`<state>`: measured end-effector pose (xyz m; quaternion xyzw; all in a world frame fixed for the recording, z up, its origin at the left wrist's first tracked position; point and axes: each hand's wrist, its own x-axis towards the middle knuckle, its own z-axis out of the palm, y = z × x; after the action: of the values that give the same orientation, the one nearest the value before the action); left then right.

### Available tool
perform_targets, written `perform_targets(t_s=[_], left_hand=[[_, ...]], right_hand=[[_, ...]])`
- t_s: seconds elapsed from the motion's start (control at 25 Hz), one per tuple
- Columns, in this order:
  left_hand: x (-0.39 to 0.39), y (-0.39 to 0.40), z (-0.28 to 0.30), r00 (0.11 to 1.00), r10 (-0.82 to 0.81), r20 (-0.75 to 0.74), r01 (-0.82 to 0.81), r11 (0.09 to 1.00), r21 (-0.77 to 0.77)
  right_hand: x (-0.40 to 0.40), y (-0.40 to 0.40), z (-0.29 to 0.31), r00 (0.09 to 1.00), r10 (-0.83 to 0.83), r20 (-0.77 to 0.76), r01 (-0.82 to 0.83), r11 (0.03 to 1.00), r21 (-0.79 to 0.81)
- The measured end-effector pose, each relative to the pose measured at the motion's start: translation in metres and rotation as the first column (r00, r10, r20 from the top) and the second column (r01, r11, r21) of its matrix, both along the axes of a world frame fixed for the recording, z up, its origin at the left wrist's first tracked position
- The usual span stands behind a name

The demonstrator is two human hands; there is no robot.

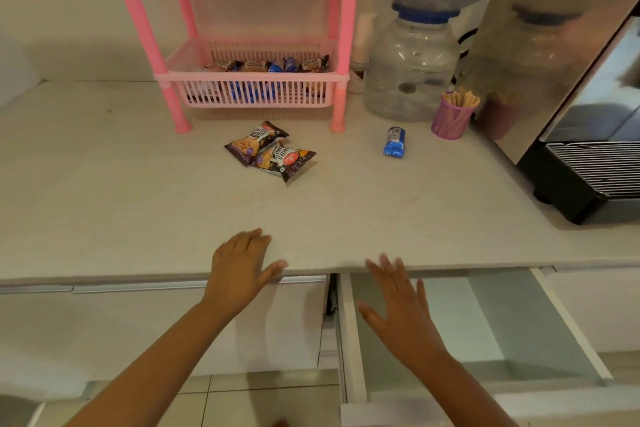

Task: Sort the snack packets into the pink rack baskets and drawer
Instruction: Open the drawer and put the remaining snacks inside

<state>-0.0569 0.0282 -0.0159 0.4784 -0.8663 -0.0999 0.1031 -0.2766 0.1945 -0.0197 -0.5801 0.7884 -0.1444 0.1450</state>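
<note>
Two overlapping peanut packets and a blue biscuit packet on the desk near the pink rack: probably light, crinkly, slippery film, best pinched at crimped ends; left hand flat on desk edge, right hand spread empty over open drawer.

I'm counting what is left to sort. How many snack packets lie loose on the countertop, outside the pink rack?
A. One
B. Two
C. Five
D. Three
D: two salted-peanut packets lie overlapping in front of the pink rack, and one blue packet lies apart to the right, near the purple cup of sticks.
</note>
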Motion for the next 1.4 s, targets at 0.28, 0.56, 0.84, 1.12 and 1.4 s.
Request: perform_targets(t_s=[0.28,0.56,0.84,1.12,1.4], left_hand=[[-0.027,-0.123,0.033,0.991,0.001,-0.132,-0.028,0.977,-0.209],[-0.044,-0.228,0.013,0.992,0.119,-0.049,-0.122,0.991,-0.06],[-0.064,-0.255,-0.003,0.981,0.151,-0.123,-0.153,0.988,-0.006],[-0.066,-0.247,0.004,0.967,0.254,-0.014,-0.254,0.965,-0.062],[-0.059,-0.199,0.006,0.935,0.204,-0.29,-0.194,0.979,0.062]], right_hand=[[0.021,-0.189,0.045,0.939,0.299,-0.171,-0.316,0.945,-0.085],[0.014,-0.296,0.022,0.954,0.193,-0.228,-0.203,0.979,-0.021],[0.009,-0.292,0.001,0.981,0.135,-0.14,-0.159,0.97,-0.182],[-0.005,-0.257,0.029,0.963,0.033,0.266,0.066,0.934,-0.351],[-0.07,-0.139,0.066,0.582,-0.069,0.81,0.313,0.938,-0.145]])
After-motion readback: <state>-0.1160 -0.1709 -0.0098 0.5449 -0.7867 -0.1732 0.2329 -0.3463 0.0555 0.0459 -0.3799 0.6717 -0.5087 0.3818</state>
